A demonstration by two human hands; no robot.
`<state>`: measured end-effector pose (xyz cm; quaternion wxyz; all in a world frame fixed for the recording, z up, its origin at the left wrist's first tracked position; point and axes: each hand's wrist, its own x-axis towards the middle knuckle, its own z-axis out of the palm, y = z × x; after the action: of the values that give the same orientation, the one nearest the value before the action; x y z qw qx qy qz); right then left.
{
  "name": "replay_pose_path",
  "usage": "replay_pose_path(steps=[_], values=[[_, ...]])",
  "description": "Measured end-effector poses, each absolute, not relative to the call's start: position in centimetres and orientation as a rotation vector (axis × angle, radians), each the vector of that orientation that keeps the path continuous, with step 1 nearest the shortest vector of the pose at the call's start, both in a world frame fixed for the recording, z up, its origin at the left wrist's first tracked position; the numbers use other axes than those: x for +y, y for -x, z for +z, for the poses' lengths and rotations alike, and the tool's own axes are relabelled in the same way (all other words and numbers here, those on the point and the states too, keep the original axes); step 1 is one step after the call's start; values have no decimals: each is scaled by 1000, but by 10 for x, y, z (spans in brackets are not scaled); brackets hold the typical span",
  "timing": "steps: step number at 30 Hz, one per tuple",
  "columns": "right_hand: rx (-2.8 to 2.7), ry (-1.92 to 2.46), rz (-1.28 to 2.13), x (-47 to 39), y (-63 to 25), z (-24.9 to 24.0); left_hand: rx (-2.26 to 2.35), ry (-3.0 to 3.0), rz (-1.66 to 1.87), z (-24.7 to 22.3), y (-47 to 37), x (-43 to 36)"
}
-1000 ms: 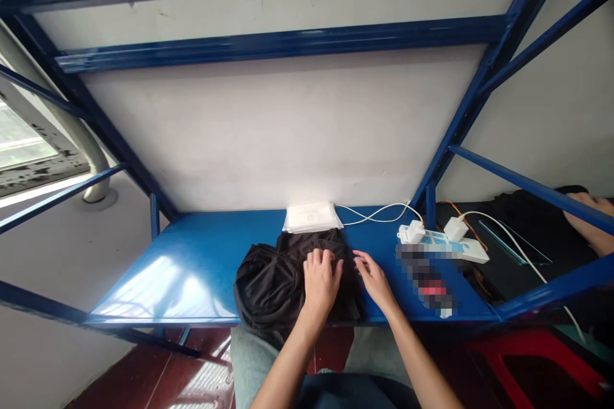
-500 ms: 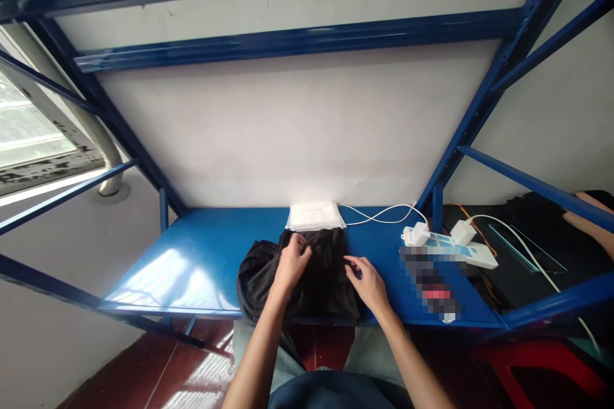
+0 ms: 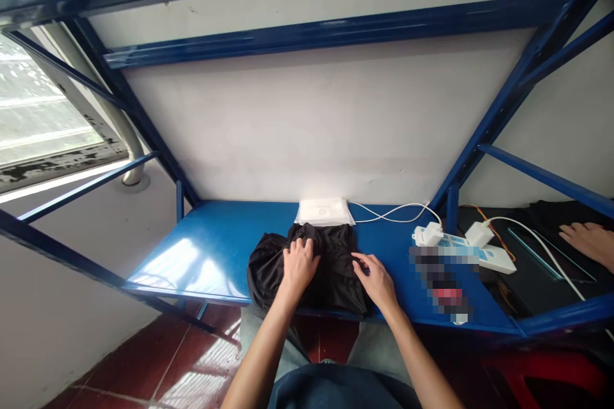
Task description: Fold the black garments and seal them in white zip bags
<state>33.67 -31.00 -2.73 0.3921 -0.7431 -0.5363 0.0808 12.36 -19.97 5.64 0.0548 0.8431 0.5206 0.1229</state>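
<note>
A black cloth [image 3: 336, 268] lies bunched on the blue table [image 3: 215, 236], its left part in a rounded heap and its right part flatter. My left hand [image 3: 300, 263] rests palm down on the cloth's upper middle, fingers spread a little. At the cloth's right edge is my right hand [image 3: 373, 273], its fingers apart and slightly curled, with nothing seen between them. Behind the cloth, against the wall, sits a white packet [image 3: 323, 211].
A power strip [image 3: 489, 255] with two white plugs and cables lies at the right, beside a blurred-out item [image 3: 444, 287]. Blue metal posts frame the table. Further right, another person's hand [image 3: 588, 241] rests on black fabric near a glassy, flat object [image 3: 532, 252].
My left hand has flattened from a curled pose onto the cloth. The view has shifted slightly left. The other person's hand now shows more fully.
</note>
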Motion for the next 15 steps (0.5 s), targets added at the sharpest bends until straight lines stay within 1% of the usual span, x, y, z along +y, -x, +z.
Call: replay_pose_path(steps=[3,7,9,11,13,15], values=[[-1371,1884,204,-310,-337,-27,1692,-2455,392,62,-86,-180],[-1371,1889,214,-311,-336,-26,1986,-2261,429,55,-29,-168],[-1372,1889,225,-311,-336,-24,2111,-2179,428,50,-15,-170],[-1387,1880,245,-310,-338,-22,2161,-2180,544,48,-15,-173],[-1429,1854,276,-307,-340,-17,1959,-2342,625,52,-24,-173],[-1490,1818,308,-301,-343,-8,1597,-2523,547,59,-35,-167]])
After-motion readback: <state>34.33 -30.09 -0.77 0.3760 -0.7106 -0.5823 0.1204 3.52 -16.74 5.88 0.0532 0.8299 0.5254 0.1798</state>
